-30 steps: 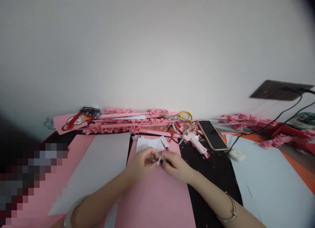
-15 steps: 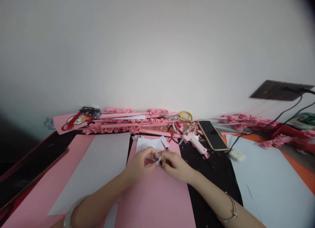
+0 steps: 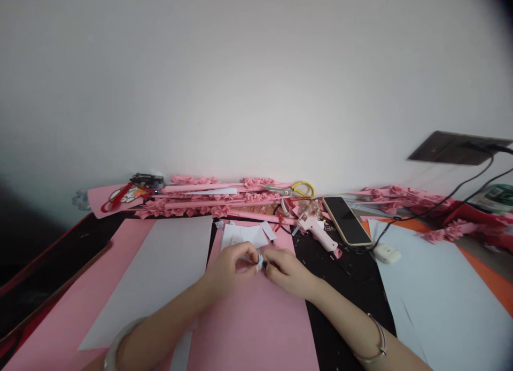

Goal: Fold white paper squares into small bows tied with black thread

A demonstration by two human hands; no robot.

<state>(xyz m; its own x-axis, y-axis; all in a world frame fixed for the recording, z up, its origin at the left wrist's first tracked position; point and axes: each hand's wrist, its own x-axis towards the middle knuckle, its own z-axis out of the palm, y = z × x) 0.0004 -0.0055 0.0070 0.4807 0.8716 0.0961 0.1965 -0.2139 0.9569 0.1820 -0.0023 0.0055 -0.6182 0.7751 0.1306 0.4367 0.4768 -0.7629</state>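
Between my two hands is a small folded piece of pale blue-white paper (image 3: pixel 260 262). My left hand (image 3: pixel 232 267) pinches it from the left, thumb and forefinger closed on its edge. From the right, my right hand (image 3: pixel 286 270) has its fingertips closed at the same paper, and dark nails show there. The fingers hide part of the folded shape. Beneath both hands lies a long pink paper sheet (image 3: pixel 256 328). Just beyond them rests a small pile of white paper pieces (image 3: pixel 242 233).
Behind lie pink paper flower stems (image 3: pixel 192 205), yellow-handled scissors (image 3: pixel 302 189), red-handled scissors (image 3: pixel 116 198), a pink glue gun (image 3: pixel 318 232) and a phone (image 3: pixel 347 221). White sheets (image 3: pixel 160 275) flank me. A white earphone-like case (image 3: pixel 387 253) sits right, near black cables (image 3: pixel 441 200).
My fingers have shifted slightly around the folded paper, and more of it shows between them. My right fingertips have moved a little to the right. Everything else looks the same.
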